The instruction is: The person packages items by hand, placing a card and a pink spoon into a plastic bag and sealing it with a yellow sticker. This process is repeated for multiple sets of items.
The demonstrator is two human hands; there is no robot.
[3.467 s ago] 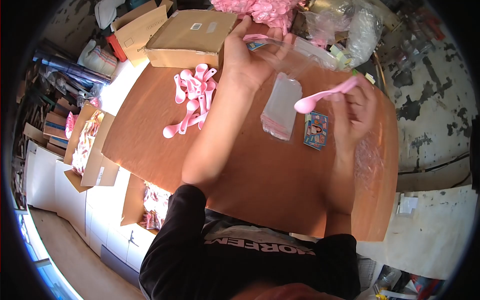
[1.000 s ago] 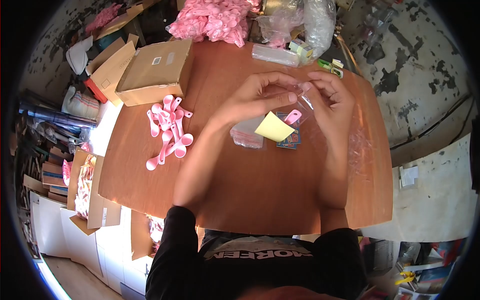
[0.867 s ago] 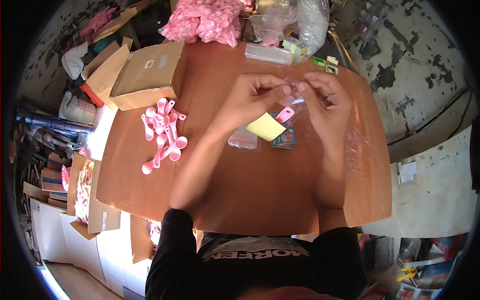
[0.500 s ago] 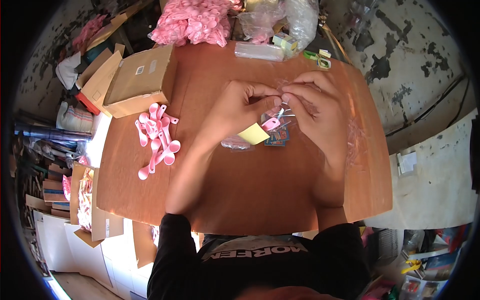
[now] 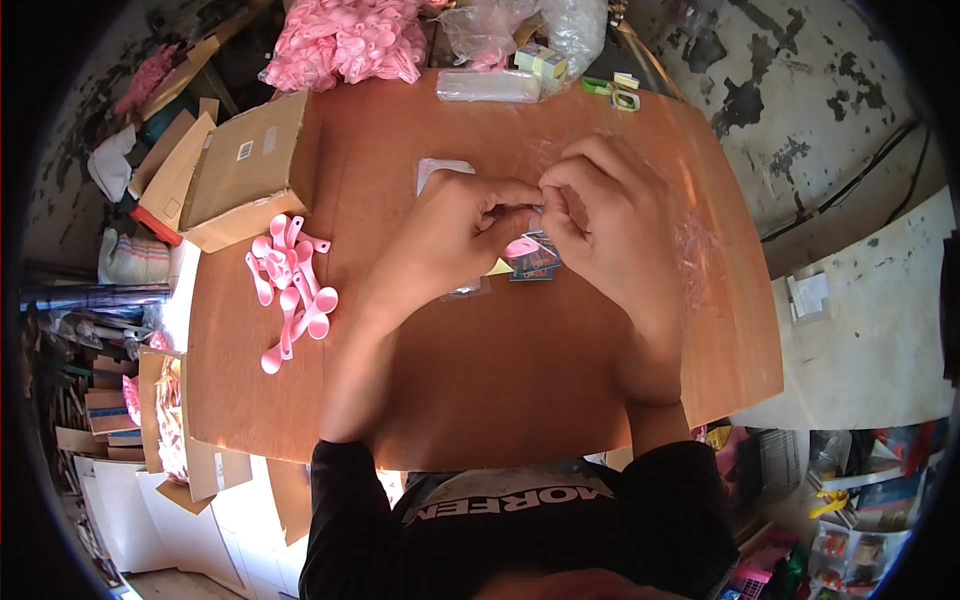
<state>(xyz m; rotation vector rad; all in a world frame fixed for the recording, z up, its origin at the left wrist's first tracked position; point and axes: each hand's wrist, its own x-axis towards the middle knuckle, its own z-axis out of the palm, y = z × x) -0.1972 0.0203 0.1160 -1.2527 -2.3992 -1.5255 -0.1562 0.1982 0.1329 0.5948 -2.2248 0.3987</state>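
My left hand and my right hand meet above the middle of the table, thumbs and fingertips pinched together on the top edge of a small clear plastic bag. Pink plastic, apparently part of a measuring spoon, shows below the fingers. A corner of yellow paper peeks out beneath my left hand, which hides most of it. Blue printed cards lie on the table under the bag. Behind my left hand is a stack of clear plastic bags, partly covered.
Loose pink spoons lie in a pile at the left, near a cardboard box. A large bag of pink spoons, a clear plastic packet and green-handled scissors sit along the table's far side. Plastic scraps lie at the right.
Both hands have shifted slightly left in view and remain pinched together. The yellow paper is now mostly hidden behind my left hand. The view itself has moved a little.
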